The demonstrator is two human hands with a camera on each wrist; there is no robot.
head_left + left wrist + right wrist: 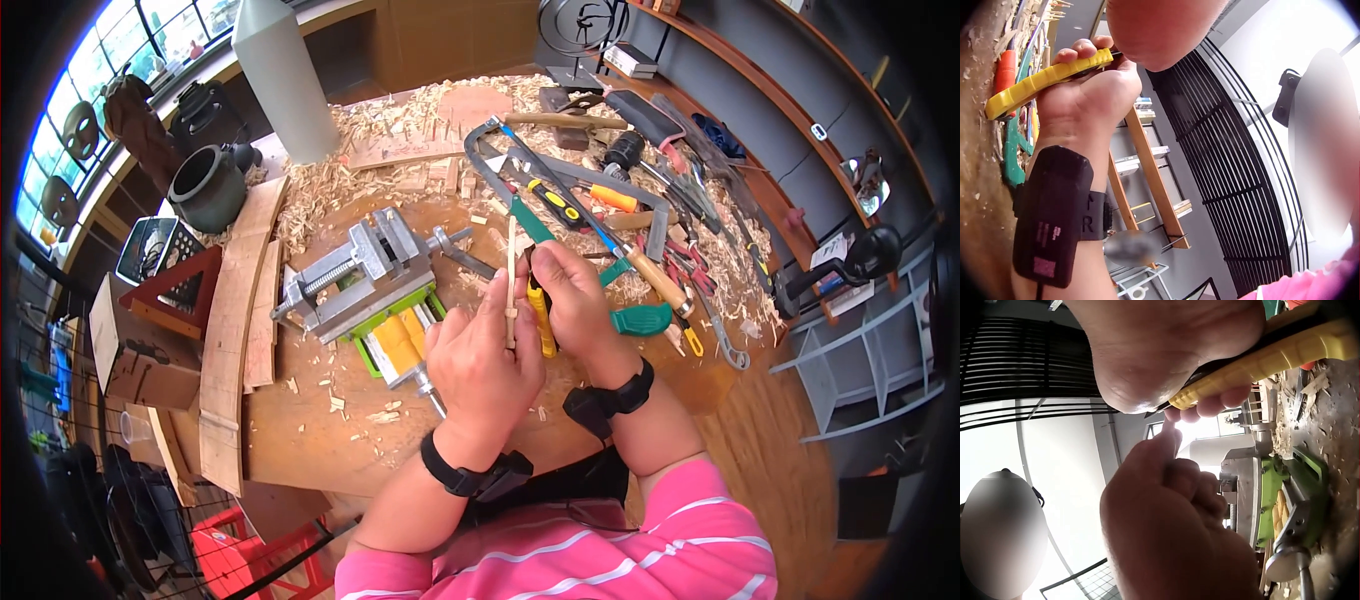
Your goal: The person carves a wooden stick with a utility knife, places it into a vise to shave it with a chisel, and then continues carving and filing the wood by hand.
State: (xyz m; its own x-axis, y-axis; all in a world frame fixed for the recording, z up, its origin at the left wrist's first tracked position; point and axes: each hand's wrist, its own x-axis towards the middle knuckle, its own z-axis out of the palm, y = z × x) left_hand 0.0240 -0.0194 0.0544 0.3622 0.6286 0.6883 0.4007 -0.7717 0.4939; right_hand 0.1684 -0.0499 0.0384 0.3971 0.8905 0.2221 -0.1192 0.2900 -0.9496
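Note:
In the head view my left hand (480, 350) pinches a thin, pale wooden strip (512, 250) that stands up from the fingers. Beside it, my right hand (575, 300) grips a yellow-handled utility knife (541, 315). The right wrist view shows the knife's yellow handle (1272, 365) wrapped by the right fingers, its dark blade tip (1157, 410) close to the fingertips of the left hand (1166, 512). In the left wrist view the right hand's fingers curl round the same yellow handle (1047, 83). The two hands work close together above the table.
A metal vise (375, 255) on a green base sits left of the hands. Several tools lie to the right, including a hacksaw (575, 205) and a green-handled saw (640, 319). Wood shavings (300, 215) cover the table's far side; long boards (235, 330) line its left edge.

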